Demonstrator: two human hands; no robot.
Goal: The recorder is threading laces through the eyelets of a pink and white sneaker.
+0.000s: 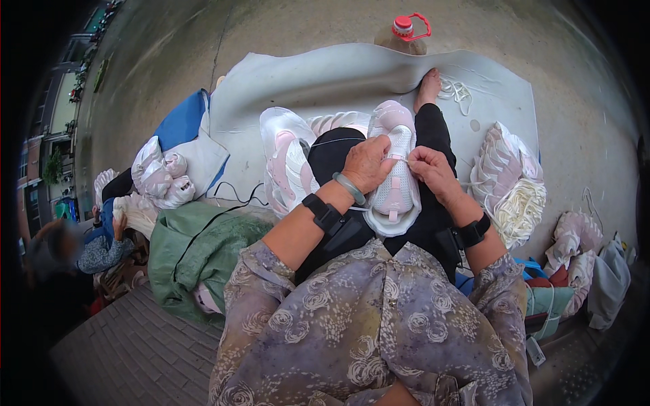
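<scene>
Hands meet over a pink-and-white shoe point(396, 177) lying on the person's lap. Left hand point(365, 164) rests on the shoe's left side, fingers curled together against it. Right hand point(433, 172) sits at its right edge, fingers pinching a thin white lace point(396, 158) drawn across the upper. A second pink shoe point(288, 159) lies just left. Far off stands a red-capped bottle point(404, 32); white laces point(520, 208) pile at right.
</scene>
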